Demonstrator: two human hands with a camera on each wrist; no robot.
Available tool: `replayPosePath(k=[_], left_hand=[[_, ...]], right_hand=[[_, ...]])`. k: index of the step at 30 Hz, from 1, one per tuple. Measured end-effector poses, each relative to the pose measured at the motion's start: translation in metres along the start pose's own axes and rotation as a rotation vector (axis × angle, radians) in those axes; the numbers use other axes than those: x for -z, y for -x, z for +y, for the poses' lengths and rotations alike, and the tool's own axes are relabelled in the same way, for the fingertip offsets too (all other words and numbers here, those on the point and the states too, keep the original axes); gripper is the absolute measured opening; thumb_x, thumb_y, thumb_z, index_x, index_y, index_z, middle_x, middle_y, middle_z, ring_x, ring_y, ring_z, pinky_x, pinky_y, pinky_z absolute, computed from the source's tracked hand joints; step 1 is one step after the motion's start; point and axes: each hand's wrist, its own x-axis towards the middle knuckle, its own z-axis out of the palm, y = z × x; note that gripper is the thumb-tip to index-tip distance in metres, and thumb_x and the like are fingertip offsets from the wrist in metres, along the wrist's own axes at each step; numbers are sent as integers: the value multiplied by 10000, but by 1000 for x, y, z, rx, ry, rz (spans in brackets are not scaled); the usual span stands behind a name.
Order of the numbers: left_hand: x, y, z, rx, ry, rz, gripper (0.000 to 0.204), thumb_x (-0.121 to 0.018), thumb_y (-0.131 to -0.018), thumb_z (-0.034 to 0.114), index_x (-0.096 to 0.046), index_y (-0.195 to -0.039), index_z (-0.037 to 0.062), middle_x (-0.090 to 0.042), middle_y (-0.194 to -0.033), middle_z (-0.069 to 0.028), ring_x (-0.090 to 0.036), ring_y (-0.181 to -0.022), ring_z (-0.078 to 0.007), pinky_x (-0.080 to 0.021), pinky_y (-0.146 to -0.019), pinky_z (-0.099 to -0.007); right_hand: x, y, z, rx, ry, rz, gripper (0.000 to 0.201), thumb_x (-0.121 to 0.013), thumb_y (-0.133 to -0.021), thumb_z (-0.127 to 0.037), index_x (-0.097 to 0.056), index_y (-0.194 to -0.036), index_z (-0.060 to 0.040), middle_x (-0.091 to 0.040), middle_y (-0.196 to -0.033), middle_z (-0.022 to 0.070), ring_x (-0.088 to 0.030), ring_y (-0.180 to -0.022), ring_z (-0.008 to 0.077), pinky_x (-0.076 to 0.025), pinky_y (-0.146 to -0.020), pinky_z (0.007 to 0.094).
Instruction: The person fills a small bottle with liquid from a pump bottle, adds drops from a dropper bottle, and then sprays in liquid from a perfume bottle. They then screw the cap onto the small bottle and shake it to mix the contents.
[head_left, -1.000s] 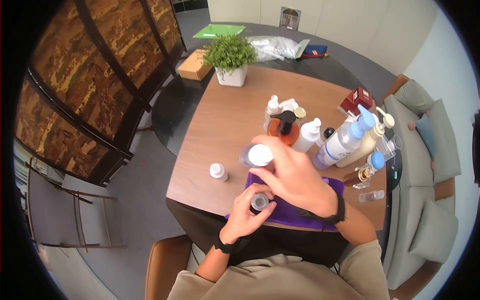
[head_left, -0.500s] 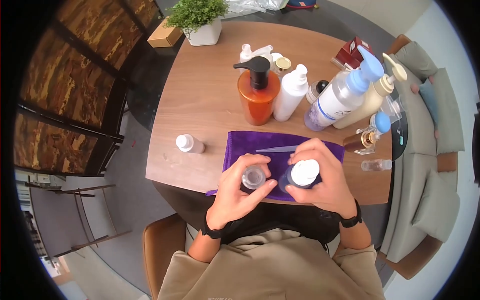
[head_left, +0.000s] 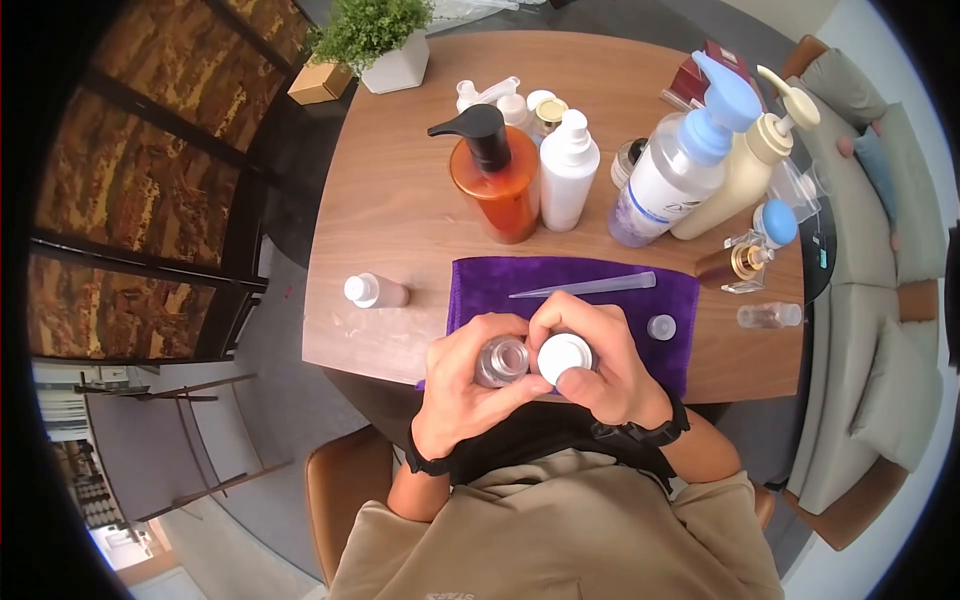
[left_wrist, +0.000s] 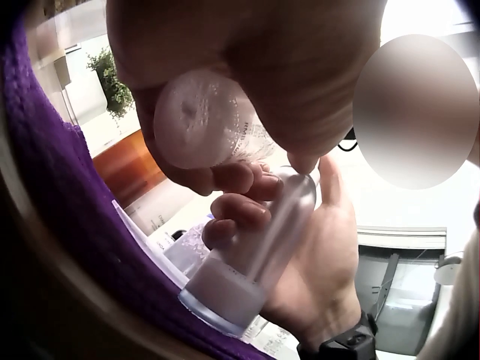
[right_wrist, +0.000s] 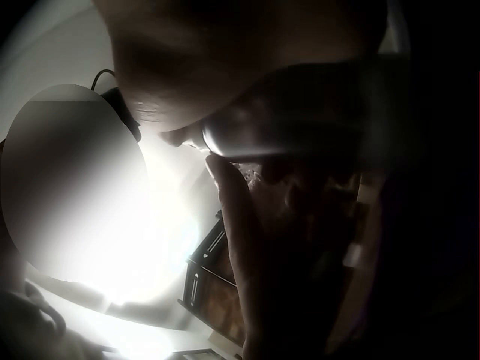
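My left hand [head_left: 455, 375] grips a small clear bottle [head_left: 490, 368], its uncapped mouth facing up. Right beside it, my right hand [head_left: 620, 365] holds a taller bottle with a white cap [head_left: 563, 352], the thumb at the cap's edge. In the left wrist view this clear-walled bottle [left_wrist: 259, 255] shows a pale, cloudy layer near its base. Both hands are over the front of a purple cloth [head_left: 475, 290]. Beyond the fingers, a tapered clear plastic tube [head_left: 590, 286] and a small clear cap [head_left: 661, 327] lie on the cloth. The right wrist view is mostly dark.
Behind the cloth stand an orange pump bottle [head_left: 505, 190], a white bottle [head_left: 568, 175], a blue-topped pump bottle [head_left: 665, 180] and a cream pump bottle [head_left: 745, 165]. A small white-capped bottle [head_left: 375, 291] is at left. A clear little bottle [head_left: 768, 316] lies at right.
My right hand has brought the white-capped bottle back from farther over the table to beside the left hand's bottle. The head view has tilted down, and the small cap on the cloth now shows.
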Motion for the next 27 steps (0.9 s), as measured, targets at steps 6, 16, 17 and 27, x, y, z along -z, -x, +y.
replayPosePath(k=[6, 16, 17, 27], left_hand=[[7, -6, 4, -53, -73, -20, 500, -994, -790, 329, -674, -1033, 30, -723, -872, -88, -693, -720, -241, -550, -636, -354], [13, -13, 9, -65, -136, -41, 454, -989, -793, 310, -662, -956, 40, -671, -812, -74, -645, -668, -253, -518, -599, -367], [13, -13, 9, -63, -129, -46, 449, -987, -796, 310, -662, -949, 41, -665, -805, -70, -641, -664, -249, -514, -596, -367], [22, -18, 14, -62, -141, -102, 458, -986, -786, 336, -659, -939, 52, -619, -766, -76, -606, -630, -262, -484, -582, -381]], right_hand=[[-1, -9, -1, -9, 18, -16, 448, -751, -993, -441, -608, -920, -22, -609, -698, 60, -606, -620, 148, -455, -575, 301], [-4, -16, -11, -82, 60, -16, 380, -719, -965, -366, -593, -852, -26, -638, -655, 81, -632, -604, 167, -464, -568, 322], [-4, -16, -10, -81, 61, -18, 380, -719, -965, -366, -593, -852, -26, -638, -655, 81, -632, -604, 167, -464, -568, 322], [-4, -17, -10, -77, 69, -47, 398, -697, -961, -385, -600, -826, -24, -602, -641, 99, -597, -580, 194, -448, -560, 337]])
